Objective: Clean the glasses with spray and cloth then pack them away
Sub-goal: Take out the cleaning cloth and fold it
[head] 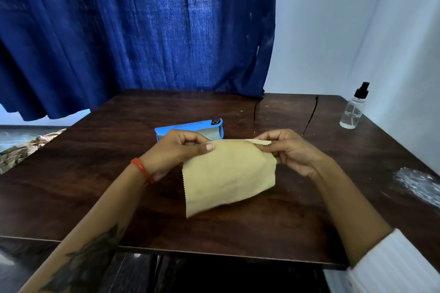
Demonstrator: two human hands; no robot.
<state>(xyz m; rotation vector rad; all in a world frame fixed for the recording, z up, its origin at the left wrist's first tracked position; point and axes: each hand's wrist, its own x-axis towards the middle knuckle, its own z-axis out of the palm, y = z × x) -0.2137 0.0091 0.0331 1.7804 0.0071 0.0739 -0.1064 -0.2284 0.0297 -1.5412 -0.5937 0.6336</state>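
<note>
Head view: both hands held the cloth (pixel 228 173) above the bench (pixel 309 209). The left hand (pixel 176 152) pinched the cloth's upper left corner between thumb and fingers, and the right hand (pixel 288 150) pinched the upper right edge, where the zigzag trim folded over its fingers. Each grip was narrow, closed on fabric alone. Held by the 2 top corners, the cloth hung free and spread nearly flat, its lower edge slanting down towards the person; this looked like a way to open it out and find a clean face before wiping.

The case (pixel 190 129) lay open just beyond the left grip, partly hidden by that hand, its pale lining facing the person, probably kept close for packing later. The glasses (pixel 309 116) sat beyond the right grip; only thin dark lines like temple arms showed, so their exact pose could not be told. The spray (pixel 353 108) stood upright well to the right of and beyond the right grip, near the bench's far corner, apart from everything else.

Judging by this layout, wiping had not begun and nothing was packed.
</note>
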